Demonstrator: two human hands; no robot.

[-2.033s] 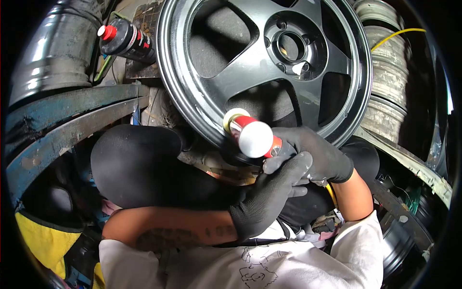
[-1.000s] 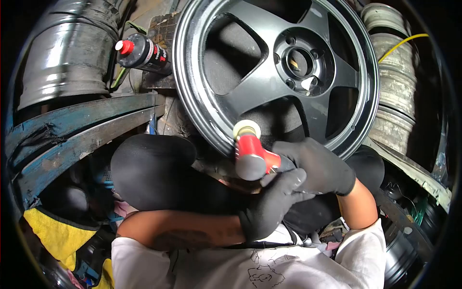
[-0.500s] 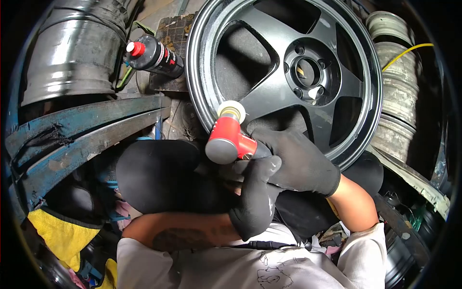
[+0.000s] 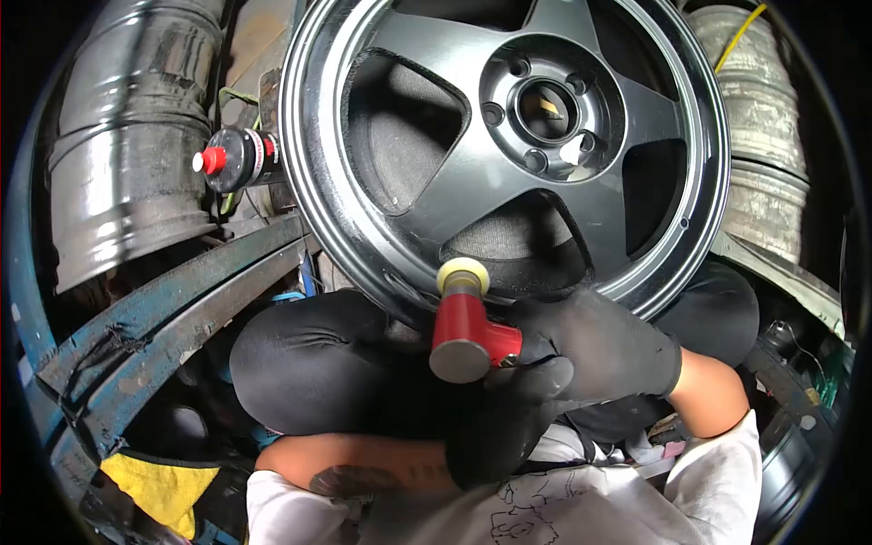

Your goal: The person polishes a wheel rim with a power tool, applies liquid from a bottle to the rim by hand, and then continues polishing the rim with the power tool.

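Note:
A red polishing tool with a pale round pad lies against the inner lip of a dark five-spoke wheel, near its lower edge. My right hand, in a black glove, is wrapped round the tool's handle. Below it, my left hand, also gloved in black, is closed at the rear of the handle beside the right one; some of its fingers are hidden. The wheel rests against my knees, its face turned up toward me.
A black bottle with a red cap stands left of the wheel. Large metal barrel rims lie at the left, and more rims at the right. A blue metal frame and a yellow cloth are at lower left.
The tool and both hands have shifted right and down in view, and the pad has moved along the rim toward its bottom. The wheel appears larger and turned, its hub further left.

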